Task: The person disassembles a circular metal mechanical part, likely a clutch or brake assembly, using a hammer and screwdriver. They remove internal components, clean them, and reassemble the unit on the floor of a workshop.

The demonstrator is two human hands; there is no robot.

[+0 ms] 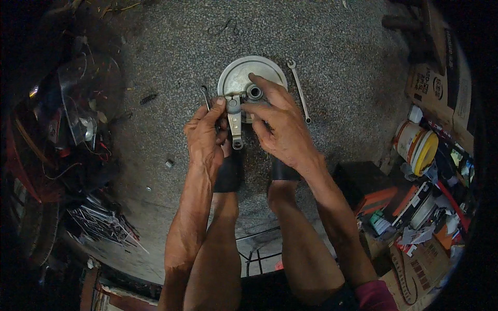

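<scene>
Right there, a round metal plate [236,75] sits above the floor or on it, just ahead of the person's feet; which of the two cannot be told. A raised ring-shaped hub [254,92] stands near its middle, and beside that a flat metal lever [236,124] runs toward the person, past the plate's edge.

The left hand [203,136] grasps a slim wrench [205,95], its head poking up past the fingers, while the thumb reaches the lever's upper end. The right hand [284,122] spreads over the plate's right side, one fingertip near the hub and another by the lever; whether it grips anything cannot be told.

Just right of the plate, a longer wrench [300,93] lies on the speckled floor [176,57]. To the left are a dark coil spring [148,98] and, nearer the person, a small metal cylinder [169,163]. Farther out, metal rods [106,220] lie heaped at left; a bucket with yellow [426,153] and a cardboard box [441,88] stand at right.
</scene>
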